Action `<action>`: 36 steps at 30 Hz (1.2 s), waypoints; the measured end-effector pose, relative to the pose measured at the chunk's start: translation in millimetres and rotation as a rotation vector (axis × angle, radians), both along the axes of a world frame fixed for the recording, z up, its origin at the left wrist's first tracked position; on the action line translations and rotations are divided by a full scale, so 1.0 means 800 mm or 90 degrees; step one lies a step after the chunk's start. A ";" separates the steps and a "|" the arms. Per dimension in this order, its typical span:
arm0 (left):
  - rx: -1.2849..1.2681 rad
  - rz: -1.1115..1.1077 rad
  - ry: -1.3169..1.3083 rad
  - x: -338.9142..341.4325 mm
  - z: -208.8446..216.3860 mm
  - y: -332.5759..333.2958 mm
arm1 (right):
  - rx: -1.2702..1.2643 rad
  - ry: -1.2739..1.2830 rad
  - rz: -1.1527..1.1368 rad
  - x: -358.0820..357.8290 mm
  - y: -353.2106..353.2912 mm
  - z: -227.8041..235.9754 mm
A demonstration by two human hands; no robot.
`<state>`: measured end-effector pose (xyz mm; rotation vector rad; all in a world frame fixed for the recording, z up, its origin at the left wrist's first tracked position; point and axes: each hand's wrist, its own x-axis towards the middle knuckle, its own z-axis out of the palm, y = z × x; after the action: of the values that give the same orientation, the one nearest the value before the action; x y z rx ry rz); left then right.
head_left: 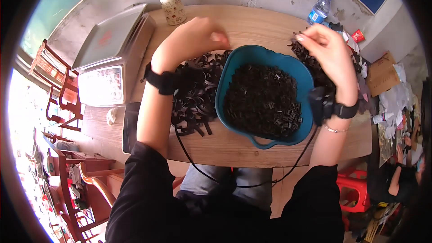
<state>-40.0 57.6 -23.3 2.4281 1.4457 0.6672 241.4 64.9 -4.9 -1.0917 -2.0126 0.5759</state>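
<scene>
A teal plastic basin (220, 91) stands on the wooden table, holding a heap of small black plastic pieces (263, 101) that look like buckles. My left hand (195, 35) is raised beyond the basin's far left side, bent at the wrist; blur and the hand's back hide most of its fingers. Under and beside that forearm lies a pile of short black strap pieces (198, 101). My right hand (326, 49) is over the far right of the basin, thumb and fingertips drawn together beside another dark pile (302, 53). Whatever sits in that pinch is too small to make out.
A grey weighing scale (108, 40) stands at the left, with a cream bottle with a red lid (173, 6) near it. A water bottle (319, 10) is at the back right. A black cord (234, 185) hangs between my wrists. Another person (398, 180) works at the right.
</scene>
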 end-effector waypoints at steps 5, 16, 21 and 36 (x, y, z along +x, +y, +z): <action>-0.078 0.103 0.163 -0.020 -0.052 0.042 | -0.059 -0.342 -0.271 0.101 0.041 -0.025; -0.136 0.076 0.182 -0.013 -0.088 0.063 | -0.204 -0.482 0.309 0.019 0.006 -0.049; -0.061 0.091 0.134 -0.008 -0.080 0.062 | -0.209 -0.564 0.376 0.007 -0.013 -0.050; 0.248 -0.022 -0.130 0.028 -0.006 0.014 | -0.256 -0.195 0.228 -0.012 -0.024 0.011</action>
<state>-17.2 68.8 -28.4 2.5554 1.2868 1.2502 231.6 45.3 3.7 -1.1037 -2.4528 1.0922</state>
